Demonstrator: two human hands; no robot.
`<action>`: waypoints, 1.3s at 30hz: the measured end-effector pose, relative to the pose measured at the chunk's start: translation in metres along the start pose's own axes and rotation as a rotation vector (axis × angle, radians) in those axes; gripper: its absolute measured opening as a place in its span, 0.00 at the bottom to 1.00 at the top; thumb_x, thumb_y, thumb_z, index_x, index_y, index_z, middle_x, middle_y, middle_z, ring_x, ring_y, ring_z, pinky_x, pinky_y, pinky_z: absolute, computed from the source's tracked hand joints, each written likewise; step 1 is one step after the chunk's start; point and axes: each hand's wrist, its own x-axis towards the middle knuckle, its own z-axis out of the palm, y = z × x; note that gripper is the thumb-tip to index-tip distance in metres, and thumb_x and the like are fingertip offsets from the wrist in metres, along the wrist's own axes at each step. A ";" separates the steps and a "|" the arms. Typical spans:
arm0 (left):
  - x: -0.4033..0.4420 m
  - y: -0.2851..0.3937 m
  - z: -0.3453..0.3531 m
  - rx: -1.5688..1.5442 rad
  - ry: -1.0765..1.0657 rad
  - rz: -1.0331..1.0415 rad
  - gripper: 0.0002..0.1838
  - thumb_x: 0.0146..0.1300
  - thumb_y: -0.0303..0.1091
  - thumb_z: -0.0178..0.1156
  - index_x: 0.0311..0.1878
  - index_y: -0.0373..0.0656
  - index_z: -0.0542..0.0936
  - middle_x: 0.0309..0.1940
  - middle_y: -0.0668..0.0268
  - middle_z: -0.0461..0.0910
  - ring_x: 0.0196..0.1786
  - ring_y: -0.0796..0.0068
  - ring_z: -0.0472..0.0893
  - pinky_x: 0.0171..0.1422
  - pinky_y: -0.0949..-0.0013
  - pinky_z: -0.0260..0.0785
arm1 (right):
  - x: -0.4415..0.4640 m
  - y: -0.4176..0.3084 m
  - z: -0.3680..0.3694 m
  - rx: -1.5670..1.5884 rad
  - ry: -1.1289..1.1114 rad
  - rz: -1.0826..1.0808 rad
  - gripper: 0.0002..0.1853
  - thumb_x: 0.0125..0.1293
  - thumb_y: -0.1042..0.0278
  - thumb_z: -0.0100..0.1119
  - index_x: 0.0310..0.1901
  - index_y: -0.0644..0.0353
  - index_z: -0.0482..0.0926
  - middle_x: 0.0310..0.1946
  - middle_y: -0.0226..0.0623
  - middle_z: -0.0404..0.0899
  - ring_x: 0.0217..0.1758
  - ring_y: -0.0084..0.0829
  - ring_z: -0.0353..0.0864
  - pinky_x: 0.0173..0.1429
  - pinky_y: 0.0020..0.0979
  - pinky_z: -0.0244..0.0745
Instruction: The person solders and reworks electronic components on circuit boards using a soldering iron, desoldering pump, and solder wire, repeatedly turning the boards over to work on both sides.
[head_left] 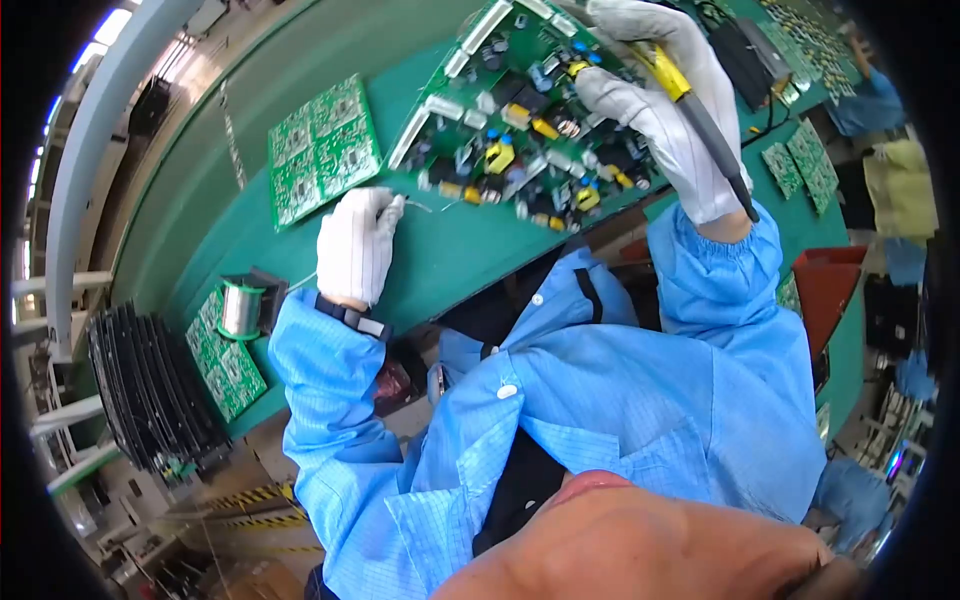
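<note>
A large green circuit board, crowded with parts, is tilted above the green bench. My right hand, in a white striped glove, is at its upper right side, with a yellow and black soldering iron in its grip. The fingers touch or hover by the board's yellow and blue parts. My left hand, also gloved, is closed on a thin solder wire whose end points toward the board. Left of it lies a flat green panel.
A solder spool stands at the left beside a smaller green board and a black slotted rack. On the right are more boards, a red bin and a black device. Another person's blue sleeve shows at upper right.
</note>
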 end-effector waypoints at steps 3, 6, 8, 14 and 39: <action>0.002 0.000 0.000 0.146 -0.108 -0.063 0.10 0.69 0.39 0.65 0.47 0.45 0.85 0.43 0.56 0.85 0.46 0.48 0.85 0.50 0.49 0.75 | -0.010 0.011 -0.010 0.269 -0.035 0.172 0.26 0.64 0.84 0.69 0.63 0.66 0.75 0.62 0.43 0.78 0.65 0.34 0.80 0.71 0.34 0.77; -0.002 -0.011 0.006 0.027 -0.056 -0.050 0.10 0.67 0.37 0.65 0.48 0.44 0.86 0.44 0.52 0.86 0.47 0.46 0.85 0.50 0.49 0.76 | -0.016 0.010 -0.012 0.442 -0.104 0.333 0.27 0.65 0.78 0.69 0.65 0.67 0.73 0.64 0.43 0.75 0.67 0.36 0.78 0.70 0.33 0.76; 0.000 0.006 -0.009 -0.017 -0.092 -0.082 0.12 0.65 0.36 0.65 0.49 0.43 0.86 0.45 0.50 0.86 0.50 0.45 0.85 0.53 0.50 0.77 | -0.016 0.011 -0.004 0.241 -0.123 0.265 0.27 0.67 0.73 0.69 0.65 0.67 0.73 0.65 0.42 0.75 0.68 0.36 0.77 0.72 0.36 0.73; -0.005 -0.012 -0.004 -0.042 -0.103 -0.071 0.12 0.68 0.37 0.65 0.49 0.41 0.86 0.50 0.52 0.87 0.52 0.49 0.86 0.57 0.53 0.78 | -0.017 0.012 0.003 0.267 -0.266 0.347 0.26 0.66 0.69 0.70 0.64 0.65 0.76 0.62 0.40 0.78 0.68 0.34 0.78 0.73 0.36 0.72; -0.010 -0.016 0.003 0.004 -0.067 -0.003 0.07 0.68 0.32 0.66 0.46 0.42 0.86 0.51 0.54 0.87 0.53 0.52 0.86 0.59 0.55 0.78 | -0.034 0.043 0.023 0.502 -0.472 0.504 0.26 0.69 0.61 0.72 0.64 0.61 0.77 0.66 0.37 0.77 0.65 0.27 0.77 0.71 0.32 0.72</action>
